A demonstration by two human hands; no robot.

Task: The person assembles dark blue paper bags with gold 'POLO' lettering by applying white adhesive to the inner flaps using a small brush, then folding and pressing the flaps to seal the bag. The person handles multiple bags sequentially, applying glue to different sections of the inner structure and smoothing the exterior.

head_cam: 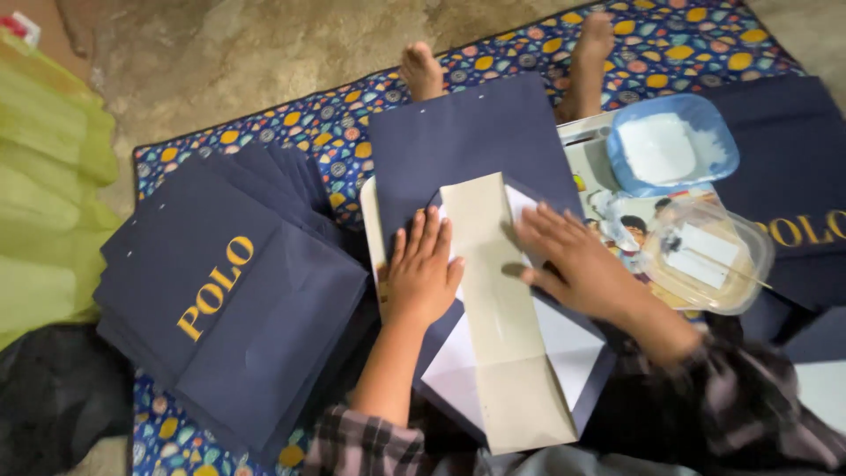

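- Beige card strip: lying lengthwise down the middle of the unfolded navy paper bag in front of me; I am pressing it down from both sides.
- My left hand: resting flat, palm down, with fingers stretched out and close together, on the navy flap just left of the strip; it is gripping nothing.
- My right hand: lying flat as well, fingers spread and pointing left, fingertips touching the strip's right edge near its upper end; nothing is held in it.
- Navy paper bag: lying opened out, white inner side showing on either side of the strip near my lap, its far end reaching toward my feet.
- Board: sitting under the bag, pale edge showing at the left, a colourful printed picture showing at the right.
- Blue tub: standing on the board's far right corner, holding a white substance.
- Clear plastic container: sitting just right of my right hand, with a thin stick leaning out of it.
- Stack of folded navy bags: lying fanned out at my left, top one bearing yellow lettering.
- More navy bags: lying at my right, behind the containers.
- Patterned mat: spreading under everything, blue with yellow and orange shapes.
- Green fabric: lying at the far left edge.
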